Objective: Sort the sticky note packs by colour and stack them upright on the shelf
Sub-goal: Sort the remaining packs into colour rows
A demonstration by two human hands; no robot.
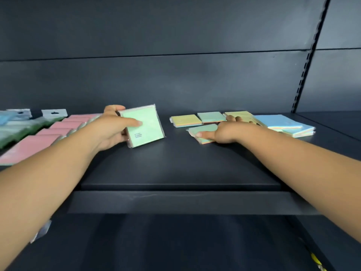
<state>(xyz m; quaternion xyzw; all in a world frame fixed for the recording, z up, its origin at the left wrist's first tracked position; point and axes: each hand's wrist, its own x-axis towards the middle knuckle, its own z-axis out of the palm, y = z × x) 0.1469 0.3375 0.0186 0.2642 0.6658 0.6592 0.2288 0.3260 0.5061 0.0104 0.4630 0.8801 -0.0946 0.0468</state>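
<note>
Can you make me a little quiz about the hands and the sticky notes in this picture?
1. True or false: the left hand holds a green pack upright on the shelf.
2. Which lies flat under the right hand? A. a pink pack B. a green pack C. a blue pack
3. Fill in: the row of packs lying at far left is ____.

Key: 1 true; 2 B; 3 pink.

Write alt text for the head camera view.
The left hand holds a green sticky note pack upright on a dark shelf, while the right hand rests on a flat green pack among loose yellow, green and blue packs.
</note>
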